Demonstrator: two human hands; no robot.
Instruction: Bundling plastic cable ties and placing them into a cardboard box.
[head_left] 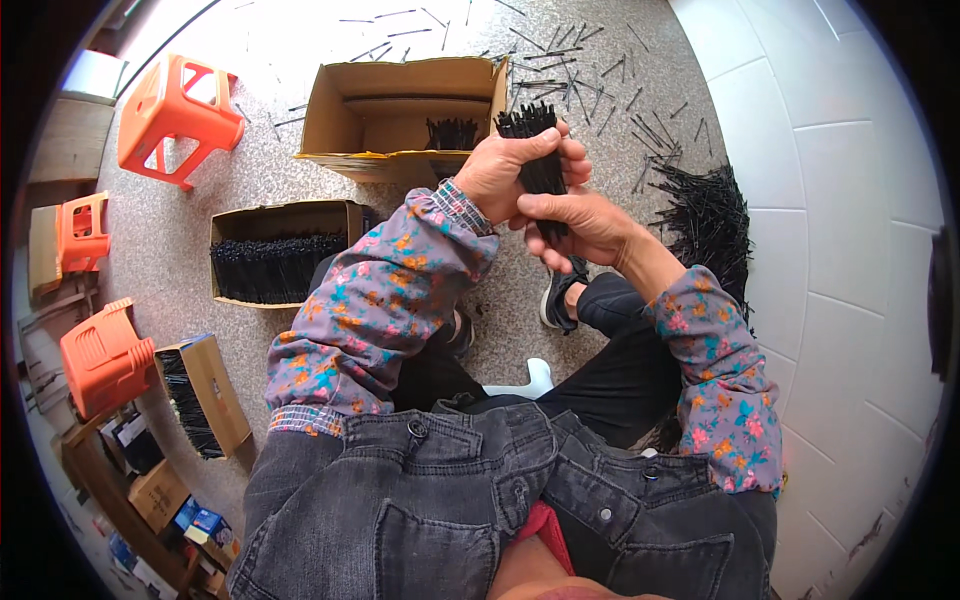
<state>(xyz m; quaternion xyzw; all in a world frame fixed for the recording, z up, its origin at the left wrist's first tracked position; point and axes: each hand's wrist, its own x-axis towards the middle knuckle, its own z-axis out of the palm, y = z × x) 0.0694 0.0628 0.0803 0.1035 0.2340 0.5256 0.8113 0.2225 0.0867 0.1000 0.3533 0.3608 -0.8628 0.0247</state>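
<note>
Between my two hands stands a thick bundle of thin black plastic sticks [540, 176], their uneven tips pointing up. My left hand [503, 170] wraps the upper part of the bundle, thumb across its front. Lower down, my right hand [583, 220] closes round the bundle's bottom part with its thumb over it. Just behind and left of my hands is a large open cardboard box [400, 168], with a small cluster of the same black sticks [452, 134] upright in its right corner. What exact kind of part the sticks are, I cannot tell.
A heap of black sticks [705, 225] lies on the right by the white tiled wall [840, 200]; more are scattered across the speckled floor [290, 185]. Left are a box packed with sticks [278, 270], another narrow box [222, 395] and orange plastic stools [180, 120].
</note>
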